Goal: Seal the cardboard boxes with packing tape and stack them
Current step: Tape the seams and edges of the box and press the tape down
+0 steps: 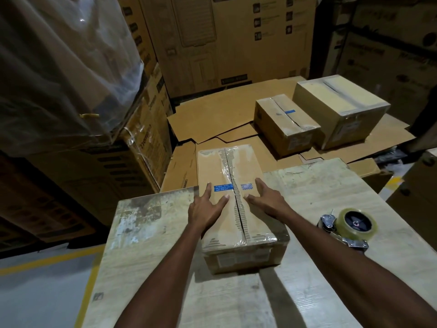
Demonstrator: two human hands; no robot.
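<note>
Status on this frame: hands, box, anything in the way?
Hands: left hand, right hand flat on box top, astride seam. Idle tape dispenser on table. Nothing in the way.

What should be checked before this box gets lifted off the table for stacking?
1. Top seam taped: ok, clear tape runs along the box.
2. Hands placed: ok, left hand and right hand flat on top, either side of the seam.
3. Path clear: ok, tape dispenser lies on the table, right of the box, apart.
4. Stacking spot: ok, smaller sealed box and larger sealed box stand beyond the table.
5. Bottom seam: cannot tell, hidden.
</note>
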